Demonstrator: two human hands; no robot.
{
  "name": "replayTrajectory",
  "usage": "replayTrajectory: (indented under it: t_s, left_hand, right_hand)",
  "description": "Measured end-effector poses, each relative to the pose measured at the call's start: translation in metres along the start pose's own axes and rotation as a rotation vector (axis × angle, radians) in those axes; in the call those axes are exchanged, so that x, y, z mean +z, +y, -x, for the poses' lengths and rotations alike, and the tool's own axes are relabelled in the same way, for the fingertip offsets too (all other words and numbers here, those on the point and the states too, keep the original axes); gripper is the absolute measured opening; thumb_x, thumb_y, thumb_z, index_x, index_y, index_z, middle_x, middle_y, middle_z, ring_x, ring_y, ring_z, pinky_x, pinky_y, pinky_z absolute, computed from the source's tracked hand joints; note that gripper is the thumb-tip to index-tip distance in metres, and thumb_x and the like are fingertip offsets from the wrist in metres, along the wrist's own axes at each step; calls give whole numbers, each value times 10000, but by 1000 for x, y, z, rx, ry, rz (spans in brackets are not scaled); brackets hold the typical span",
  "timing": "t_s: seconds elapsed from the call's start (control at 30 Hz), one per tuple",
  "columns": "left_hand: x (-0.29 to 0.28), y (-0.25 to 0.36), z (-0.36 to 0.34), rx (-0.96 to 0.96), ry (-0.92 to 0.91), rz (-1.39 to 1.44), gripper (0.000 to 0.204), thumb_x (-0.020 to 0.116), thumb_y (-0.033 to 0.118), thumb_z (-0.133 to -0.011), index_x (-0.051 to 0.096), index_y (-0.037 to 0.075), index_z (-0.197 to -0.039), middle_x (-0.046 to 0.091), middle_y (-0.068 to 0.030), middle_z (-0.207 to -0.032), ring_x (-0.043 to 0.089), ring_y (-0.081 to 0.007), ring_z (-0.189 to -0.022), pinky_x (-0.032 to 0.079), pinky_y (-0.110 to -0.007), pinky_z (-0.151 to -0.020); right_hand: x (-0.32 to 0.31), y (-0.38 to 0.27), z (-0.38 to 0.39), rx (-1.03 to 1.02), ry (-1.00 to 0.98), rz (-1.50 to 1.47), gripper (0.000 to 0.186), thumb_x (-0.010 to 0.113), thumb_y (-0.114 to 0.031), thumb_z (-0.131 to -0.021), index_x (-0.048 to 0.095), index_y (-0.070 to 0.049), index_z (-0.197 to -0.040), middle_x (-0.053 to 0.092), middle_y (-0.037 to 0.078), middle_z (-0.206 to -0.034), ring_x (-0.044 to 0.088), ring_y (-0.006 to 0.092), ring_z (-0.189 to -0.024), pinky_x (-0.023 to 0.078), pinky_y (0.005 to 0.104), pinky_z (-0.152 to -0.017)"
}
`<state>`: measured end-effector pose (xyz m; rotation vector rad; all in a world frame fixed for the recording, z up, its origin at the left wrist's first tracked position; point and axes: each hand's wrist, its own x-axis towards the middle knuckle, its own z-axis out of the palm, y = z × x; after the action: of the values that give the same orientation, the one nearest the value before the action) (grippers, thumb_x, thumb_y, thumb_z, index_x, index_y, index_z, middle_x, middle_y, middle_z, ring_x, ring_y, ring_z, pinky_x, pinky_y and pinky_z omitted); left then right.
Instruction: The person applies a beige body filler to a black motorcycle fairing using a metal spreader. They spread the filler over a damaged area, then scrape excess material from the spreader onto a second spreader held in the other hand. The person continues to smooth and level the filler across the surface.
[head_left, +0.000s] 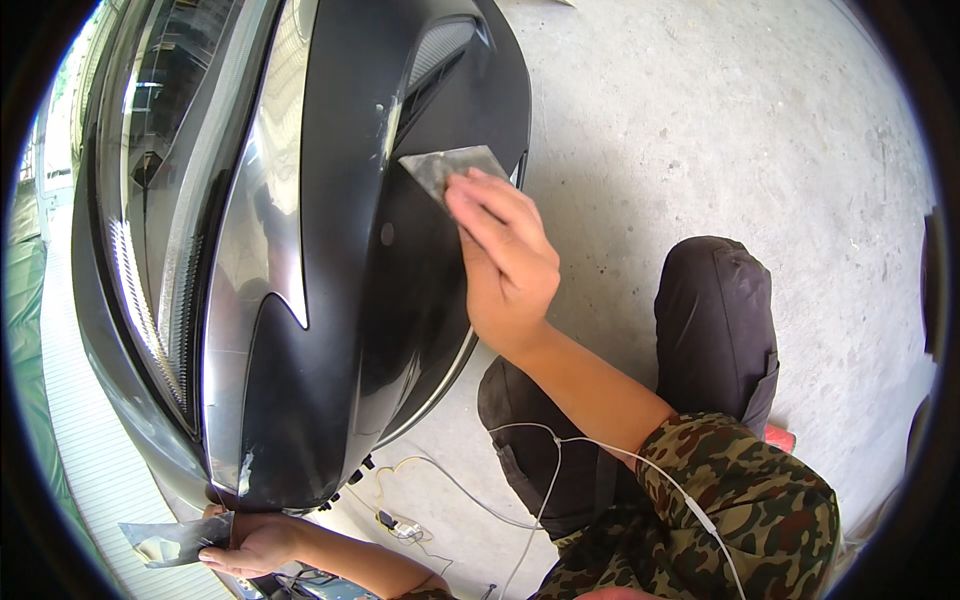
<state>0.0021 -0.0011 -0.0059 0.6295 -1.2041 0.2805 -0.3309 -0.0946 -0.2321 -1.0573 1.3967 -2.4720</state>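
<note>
Pinched in my right hand is a flat grey metal putty spreader, its far edge at the dark surface of a car bumper. Small pale smears of filler show on the bumper near the spreader, and another patch is near its lower left end. My left hand is low at the left, beside that end of the bumper. Its fingers and thumb grip a second flat metal plate that carries a pale dab of putty.
A car headlight and silvery trim run along the left. My bent knees are on the right above a grey concrete floor. A white cable crosses my clothing; more wires and a connector lie below the bumper.
</note>
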Motion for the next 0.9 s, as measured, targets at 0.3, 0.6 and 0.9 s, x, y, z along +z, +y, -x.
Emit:
replayTrajectory:
  t_s: [0.3,0.6,0.9]
  left_hand:
    - [11,2,3,19,5,-14,217,651,93,-1023,568,-106,-1008,603,-261,-974,659,-350,-928,569,-442,-891]
    - [23,8,8,24,-8,-101,204,562,112,-1069,469,-20,-944,553,-236,-859,614,-354,-840,518,-423,-830]
    - [8,3,4,5,-15,-44,243,620,122,-1047,604,-102,-954,659,-264,-912,699,-346,-880,587,-426,-891]
  right_hand:
    - [10,8,-23,52,55,-10,334,640,148,-958,766,13,-1236,735,158,-1253,683,306,-1239,522,374,-1075]
    - [-5,-7,6,-49,-35,31,345,704,147,-880,774,32,-1198,752,165,-1210,688,371,-1196,522,419,-1060]
    - [-1,12,-28,-139,65,225,393,680,121,-820,801,-33,-1161,760,99,-1197,680,342,-1165,464,465,-1065]
